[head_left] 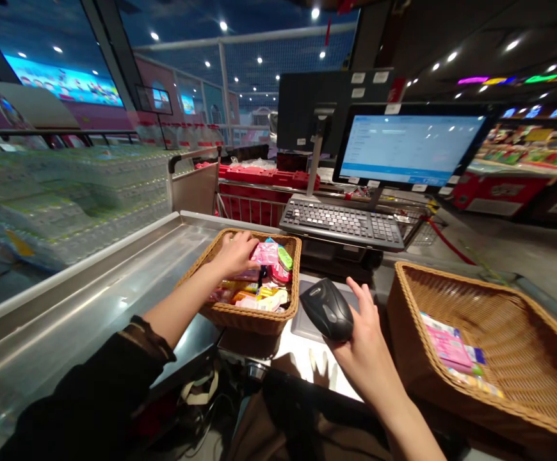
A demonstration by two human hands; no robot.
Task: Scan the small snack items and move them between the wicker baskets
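My left hand (234, 253) reaches into a wicker basket (240, 315) full of small colourful packets, its fingers closed on a pink packet (265, 252). My right hand (362, 349) holds a black barcode scanner (326, 308) over the counter, between the two baskets. A second, larger wicker basket (504, 301) on the right holds a pink packet (449, 347) and a few other flat packets.
A keyboard (343, 222) and a lit checkout screen (410, 147) stand behind the baskets. A steel counter (91, 301) runs along the left. Red shopping baskets (259, 186) sit behind a rail. Stacked bottled-water packs (62, 198) lie far left.
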